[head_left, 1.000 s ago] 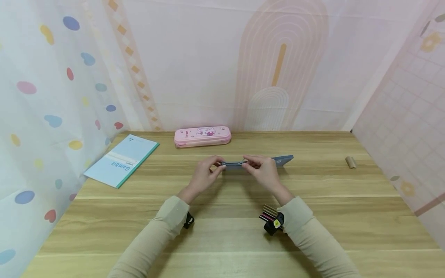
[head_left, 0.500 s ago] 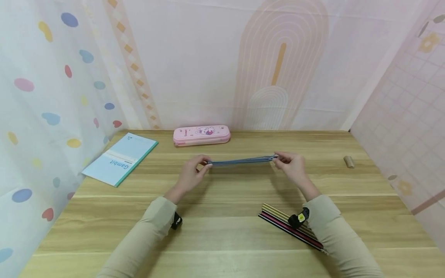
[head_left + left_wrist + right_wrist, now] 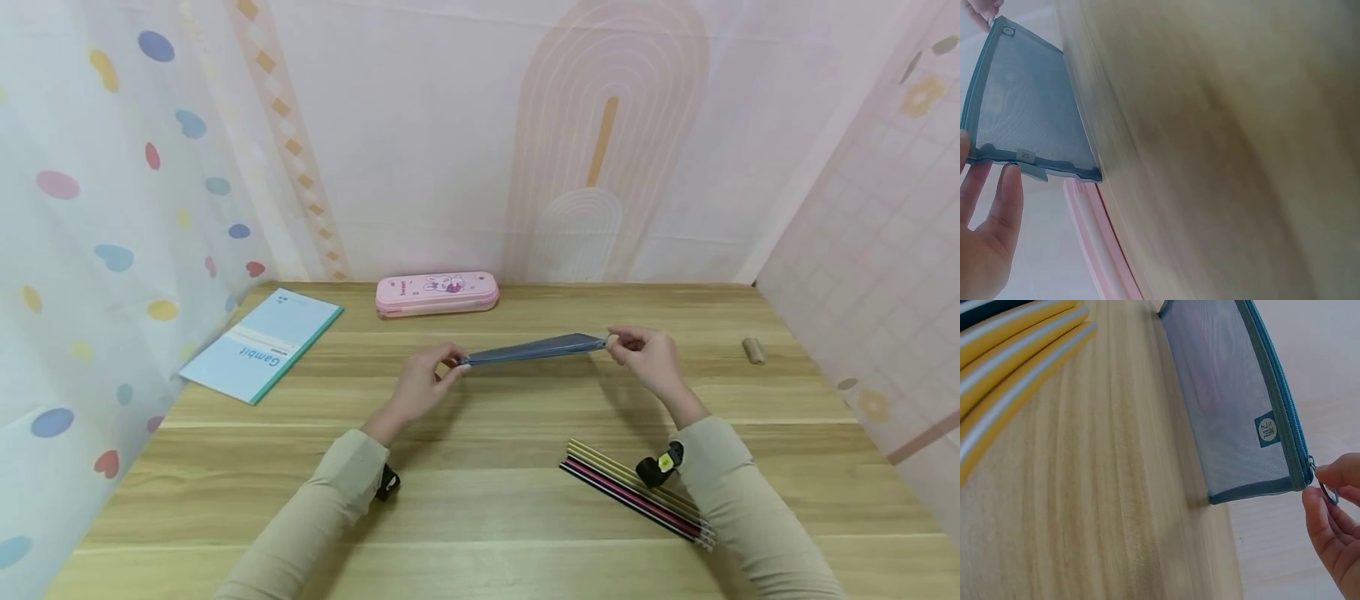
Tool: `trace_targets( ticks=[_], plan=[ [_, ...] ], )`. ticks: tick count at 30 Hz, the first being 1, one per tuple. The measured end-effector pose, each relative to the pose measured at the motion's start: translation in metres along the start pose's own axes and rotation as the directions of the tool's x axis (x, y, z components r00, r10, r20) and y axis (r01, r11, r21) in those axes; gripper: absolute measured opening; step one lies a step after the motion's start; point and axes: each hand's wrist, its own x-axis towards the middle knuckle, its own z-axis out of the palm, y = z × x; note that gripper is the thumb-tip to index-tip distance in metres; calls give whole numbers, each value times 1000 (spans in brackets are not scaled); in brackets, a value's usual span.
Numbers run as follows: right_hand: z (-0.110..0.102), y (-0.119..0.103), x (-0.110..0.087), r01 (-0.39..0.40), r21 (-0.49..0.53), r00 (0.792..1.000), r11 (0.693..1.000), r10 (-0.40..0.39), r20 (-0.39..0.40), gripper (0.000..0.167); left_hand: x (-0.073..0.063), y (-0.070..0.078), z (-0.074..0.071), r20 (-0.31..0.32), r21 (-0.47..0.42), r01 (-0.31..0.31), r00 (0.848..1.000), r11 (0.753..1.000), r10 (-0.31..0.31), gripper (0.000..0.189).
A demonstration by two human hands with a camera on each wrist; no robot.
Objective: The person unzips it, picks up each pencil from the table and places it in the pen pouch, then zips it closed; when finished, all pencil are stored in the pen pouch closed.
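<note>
Left hand (image 3: 420, 387): thumb and fingers pinch one top corner, by the small tag (image 3: 1025, 155), so that end can't slip, I think.
Right hand (image 3: 651, 358): thumb and finger pinch the metal ring (image 3: 1330, 492) of the zip (image 3: 1275, 367) at the other end; a ring is easy to grab.
Blue pouch (image 3: 543, 347): between my hands, over the table (image 3: 465, 517). I can't tell if its bottom touches the wood. Holding both ends seems to keep its top straight.
Pouch stuff: thin see-through net, flat, four-sided, thicker blue edges.
Pencils (image 3: 630, 492): long, thin, gold, pink and black, side by side near my right wrist, out of the way, I guess.
Pink case (image 3: 438, 293): smooth, round corners, at the back.
</note>
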Motion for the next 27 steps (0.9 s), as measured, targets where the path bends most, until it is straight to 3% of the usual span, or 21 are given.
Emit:
trace_targets(
  ticks=[5, 10, 13, 15, 19, 22, 27],
  plan=[
    [-3, 1, -1, -106, 123, 994, 987, 106, 5, 41, -1, 0, 2, 10, -41, 45, 999, 998, -44, 15],
    [-8, -3, -4, -179, 213, 975, 961, 202, -91, 32, -1, 1, 3, 8, -59, 76, 997, 995, -75, 17],
    [-8, -10, -10, -179, 270, 969, 946, 217, -118, 28, 0, 4, 4, 13, -65, 76, 997, 995, -75, 18],
    [-5, -14, -16, -161, 300, 978, 940, 193, -83, 28, 1, 5, 6, 15, -63, 71, 997, 996, -70, 18],
    [10, -22, -26, -184, 355, 983, 916, 162, 91, 29, 3, 10, 11, 1, -54, 63, 998, 997, -63, 15],
    [27, -26, -28, -273, 427, 958, 862, 202, 205, 33, 2, 16, 15, -5, -49, 54, 998, 997, -55, 12],
    [45, -30, -26, -419, 585, 908, 695, 327, 263, 42, 0, 27, 22, 23, -63, 4, 1000, 998, -2, 9]
  ],
)
